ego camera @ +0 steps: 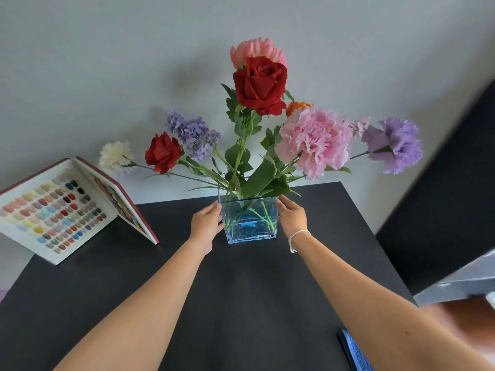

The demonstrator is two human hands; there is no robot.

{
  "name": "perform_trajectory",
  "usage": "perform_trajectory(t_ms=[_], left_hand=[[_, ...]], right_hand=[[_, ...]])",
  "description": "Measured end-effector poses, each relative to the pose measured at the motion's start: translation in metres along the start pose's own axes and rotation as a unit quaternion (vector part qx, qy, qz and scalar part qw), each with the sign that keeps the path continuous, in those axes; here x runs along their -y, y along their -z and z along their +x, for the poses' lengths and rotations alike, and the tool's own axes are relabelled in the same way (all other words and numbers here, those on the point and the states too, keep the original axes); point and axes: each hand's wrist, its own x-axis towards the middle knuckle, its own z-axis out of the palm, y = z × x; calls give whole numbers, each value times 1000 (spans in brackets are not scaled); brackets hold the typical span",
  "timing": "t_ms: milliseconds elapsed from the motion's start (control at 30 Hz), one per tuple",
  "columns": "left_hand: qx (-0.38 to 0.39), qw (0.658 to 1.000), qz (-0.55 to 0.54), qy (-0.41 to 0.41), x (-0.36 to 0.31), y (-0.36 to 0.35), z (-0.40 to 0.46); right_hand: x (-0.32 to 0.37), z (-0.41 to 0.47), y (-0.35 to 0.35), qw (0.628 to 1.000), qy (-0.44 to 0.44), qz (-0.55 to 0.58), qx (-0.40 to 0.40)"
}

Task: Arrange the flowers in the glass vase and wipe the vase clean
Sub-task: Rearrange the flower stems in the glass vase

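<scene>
Glass vase (250, 223), square, blue-tinted, standing upright near the far edge of the black desk (241, 290), close to the grey wall (107, 62). Contents: flowers (259, 85), stems crossing inside the glass, blooms fanning outward: two red roses, one pink peony-type bloom, one large pink carnation-type bloom, one purple carnation to the right, lilac sprig and cream bloom to the left, a small orange bloom half hidden behind the pink one.

Left hand (207, 223): fingers laid against the vase's left wall, thumb on the near side, grasping it. Right hand (292, 216): fingers curved against the vase's right wall, grasping it likewise; white cord bracelet (298, 235) on the wrist.

Nail-colour sample book (53, 212): open, propped at the desk's left edge, rows of painted tips in many shades; no lettering legible.

Blue textured item (355, 352): at the desk's near right edge, partly hidden by the forearm. Grey box (460, 282) at far right, blurred; any print unreadable.
</scene>
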Motion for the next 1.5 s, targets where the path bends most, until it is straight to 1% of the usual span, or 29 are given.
perform_trajectory(t_ms=[133, 567, 833, 1000, 1133, 1267, 1400, 1500], left_hand=[[-7, 1000, -4, 4, 2, 0, -8], [10, 1000, 10, 11, 2, 4, -21], [29, 997, 68, -24, -7, 8, -23], [22, 994, 91, -54, -14, 21, -23], [-10, 989, 99, -107, -25, 39, -23], [-78, 981, 80, -160, -41, 53, -24], [-180, 952, 91, -229, -61, 62, -24], [-216, 924, 115, -295, -78, 66, -24]], right_hand=[[-5, -7, 6, 1000, -1, 7, -13], [-10, -15, 12, 1000, 9, 6, -21], [-5, -26, 15, 999, 36, -11, -12], [-3, -41, 23, 994, 88, -46, -38], [1, -62, 32, 984, 162, -46, -64], [13, -85, 41, 962, 246, -16, -113], [33, -102, 43, 934, 318, 17, -165], [50, -110, 43, 908, 372, 4, -192]])
